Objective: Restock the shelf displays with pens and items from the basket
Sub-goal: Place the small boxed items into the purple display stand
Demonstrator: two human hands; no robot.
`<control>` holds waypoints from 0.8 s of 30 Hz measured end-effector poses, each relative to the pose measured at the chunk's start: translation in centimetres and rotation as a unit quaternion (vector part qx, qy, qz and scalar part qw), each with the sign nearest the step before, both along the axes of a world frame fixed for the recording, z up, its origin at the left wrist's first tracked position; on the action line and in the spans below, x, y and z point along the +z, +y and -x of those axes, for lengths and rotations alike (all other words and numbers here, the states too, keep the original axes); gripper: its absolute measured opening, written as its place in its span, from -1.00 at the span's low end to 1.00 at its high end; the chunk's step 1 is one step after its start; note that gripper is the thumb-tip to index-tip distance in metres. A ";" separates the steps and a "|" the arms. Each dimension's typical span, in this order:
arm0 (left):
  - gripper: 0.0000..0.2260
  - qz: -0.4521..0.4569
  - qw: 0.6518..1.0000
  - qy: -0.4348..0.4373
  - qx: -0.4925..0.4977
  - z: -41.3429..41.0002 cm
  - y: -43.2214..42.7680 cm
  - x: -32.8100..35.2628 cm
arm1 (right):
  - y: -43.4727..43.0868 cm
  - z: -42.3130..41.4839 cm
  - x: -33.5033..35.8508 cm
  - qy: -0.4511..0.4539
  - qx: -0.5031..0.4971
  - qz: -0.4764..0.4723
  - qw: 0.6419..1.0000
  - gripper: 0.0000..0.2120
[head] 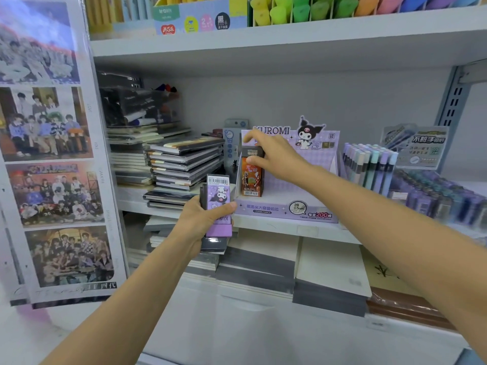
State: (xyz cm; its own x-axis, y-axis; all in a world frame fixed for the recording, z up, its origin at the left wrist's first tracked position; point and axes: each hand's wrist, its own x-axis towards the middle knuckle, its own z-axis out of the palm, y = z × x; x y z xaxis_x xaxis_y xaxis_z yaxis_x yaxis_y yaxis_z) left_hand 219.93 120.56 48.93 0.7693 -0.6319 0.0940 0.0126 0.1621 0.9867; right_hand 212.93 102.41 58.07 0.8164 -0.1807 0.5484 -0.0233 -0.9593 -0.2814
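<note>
While pinching orange case by cap with right hand, presumably to seat it upright in display box below fingers, gripping purple cases in left hand, likely next.

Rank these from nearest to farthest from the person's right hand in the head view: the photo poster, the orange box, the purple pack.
1. Orange box: the right hand grips its top, inside the display tray.
2. Purple pack: lower left of that hand, held by the left hand.
3. Photo poster: far left, beside the shelves.
</note>
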 end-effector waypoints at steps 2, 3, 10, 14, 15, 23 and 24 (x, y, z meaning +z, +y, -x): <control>-0.75 0.000 1.000 -0.004 -0.002 0.0 -0.1 -0.1 | 0.0 0.1 -1.0 -0.059 0.011 -0.001 0.998 -0.78; -0.75 -0.002 1.000 -0.005 -0.002 0.0 -0.2 -0.1 | -0.2 0.2 -1.3 -0.080 0.012 0.002 0.997 -0.80; -0.74 -0.007 1.000 -0.007 -0.006 0.4 -0.5 -0.2 | -0.2 0.2 -2.6 -0.089 -0.030 0.019 0.995 -0.83; -0.75 -0.024 0.999 -0.023 -0.024 1.1 -0.4 -0.2 | 0.8 1.4 -2.0 -0.130 -0.034 -0.006 0.991 -0.74; -0.75 -0.027 0.999 -0.029 -0.029 1.3 -0.4 -0.2 | 1.3 1.8 -2.0 -0.152 -0.010 -0.040 0.988 -0.74; -0.51 -0.016 0.996 0.008 -0.086 3.5 -0.3 0.5 | 3.3 4.1 -3.3 -0.028 0.089 -0.314 0.945 -0.79; -0.55 -0.006 0.995 0.040 -0.088 3.6 -0.2 0.6 | 3.0 4.5 -3.3 -0.056 0.077 -0.337 0.937 -0.78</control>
State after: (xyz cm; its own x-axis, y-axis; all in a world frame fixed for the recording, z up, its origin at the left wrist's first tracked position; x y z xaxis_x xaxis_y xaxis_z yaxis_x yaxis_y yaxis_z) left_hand 216.31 120.34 49.55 0.6517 -0.7580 0.0279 0.1191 0.1386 0.9832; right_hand 208.46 105.44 54.81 0.8051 -0.4023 0.4359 0.1663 -0.5523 -0.8169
